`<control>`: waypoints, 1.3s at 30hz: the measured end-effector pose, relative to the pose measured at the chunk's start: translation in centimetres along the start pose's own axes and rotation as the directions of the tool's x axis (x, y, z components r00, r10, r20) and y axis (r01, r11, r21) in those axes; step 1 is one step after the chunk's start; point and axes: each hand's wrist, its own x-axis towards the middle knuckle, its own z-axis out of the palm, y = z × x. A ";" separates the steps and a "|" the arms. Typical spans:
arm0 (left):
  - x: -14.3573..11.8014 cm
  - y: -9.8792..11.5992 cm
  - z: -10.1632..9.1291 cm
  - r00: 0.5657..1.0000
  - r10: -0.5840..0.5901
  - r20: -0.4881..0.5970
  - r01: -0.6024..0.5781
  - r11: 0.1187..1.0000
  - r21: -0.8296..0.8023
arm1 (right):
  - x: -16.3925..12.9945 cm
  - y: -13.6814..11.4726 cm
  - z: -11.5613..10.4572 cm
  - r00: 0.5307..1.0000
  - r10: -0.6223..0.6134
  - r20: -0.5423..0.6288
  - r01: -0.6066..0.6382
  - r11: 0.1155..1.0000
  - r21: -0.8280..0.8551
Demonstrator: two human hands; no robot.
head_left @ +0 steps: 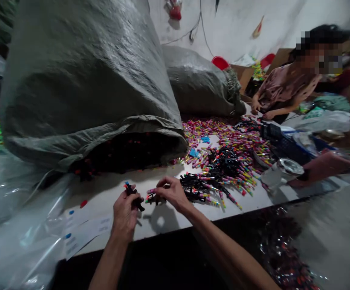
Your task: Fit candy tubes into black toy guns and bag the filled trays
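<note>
My left hand is closed around a small black plastic toy piece, shaped like a toy gun, with a blue and orange tip. Just to its right, my right hand pinches a thin pink tube between thumb and fingertips. Under those fingers another dark toy piece with a green and orange end is partly hidden; whether the hand touches it I cannot tell. Beside my right wrist lies a pile of black toy pieces with colourful tubes.
A big grey-green sack gapes over the table, dark pieces inside. Many colourful tubes cover the table's back. A silver lamp-like object stands at right. Clear plastic bags lie left. Another person works at the far end.
</note>
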 end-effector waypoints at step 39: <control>-9.3 0.4 5.2 1.000 0.026 0.013 -0.016 0.853 -0.521 | -13.0 1.0 -0.6 0.924 -0.381 -0.022 0.363 0.895 -0.260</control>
